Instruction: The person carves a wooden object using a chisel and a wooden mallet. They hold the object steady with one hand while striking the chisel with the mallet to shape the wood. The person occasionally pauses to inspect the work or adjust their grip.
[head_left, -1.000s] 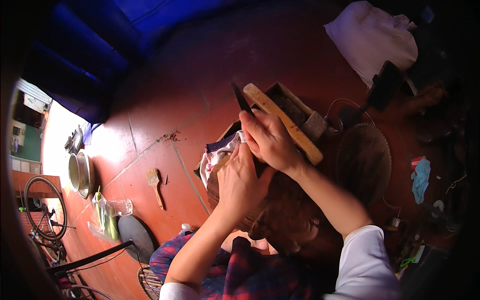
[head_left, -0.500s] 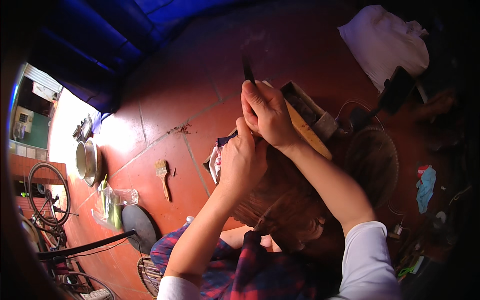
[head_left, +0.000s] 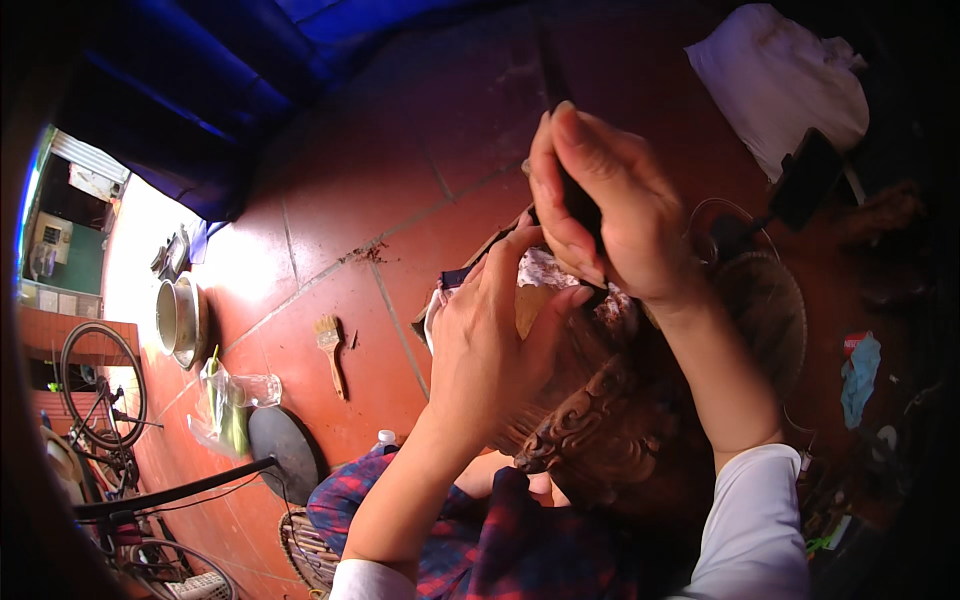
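My right hand is raised in front of me, its fingers closed around a long, slender dark tool. The tool's far end points away over the floor; its exact kind is too dark to make out. Below and left of it, my left hand has its thumb and fingers apart, close to a white cloth with reddish stains. Under both hands lies a large carved piece of dark brown wood with curling relief. My right hand and wrist hide part of the cloth and of what lies behind it.
A paintbrush lies on the red tiles, left of the wood. Farther left are metal basins, a plastic bag with something green and a round dark base. A white sack sits far right, a round basket-like tray nearer.
My right hand has moved right and turned with the dark tool, apart from my left hand. My left hand has spread its fingers, and the stained cloth and wood carving show more.
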